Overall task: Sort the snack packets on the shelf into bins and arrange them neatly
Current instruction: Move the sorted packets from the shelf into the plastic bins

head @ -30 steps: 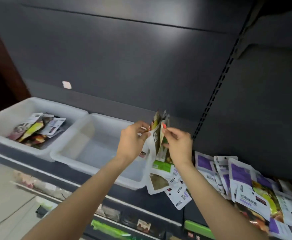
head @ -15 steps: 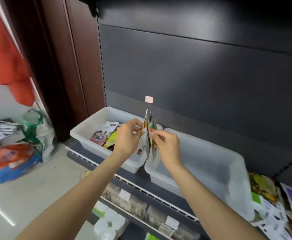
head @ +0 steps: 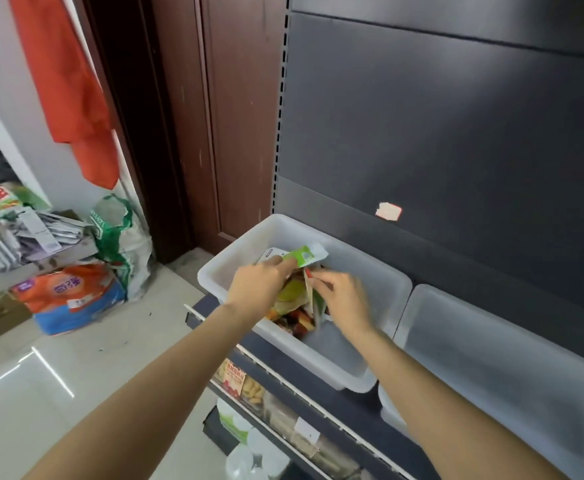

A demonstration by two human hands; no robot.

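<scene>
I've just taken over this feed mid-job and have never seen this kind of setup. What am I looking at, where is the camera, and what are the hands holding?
There is no machine here: a person works with bare hands, and the single camera sits on their head, looking forward and down. The left hand pinches a green and white packet above the left bin, a white plastic tub on a dark shop shelf. The right hand grips the edge of another packet standing in that bin, which already holds a pile of colourful snack packets. Beside it on the right sits a second bin; what can be seen of its inside looks empty. Left of the shelf, bags and boxes lie on the floor.
</scene>
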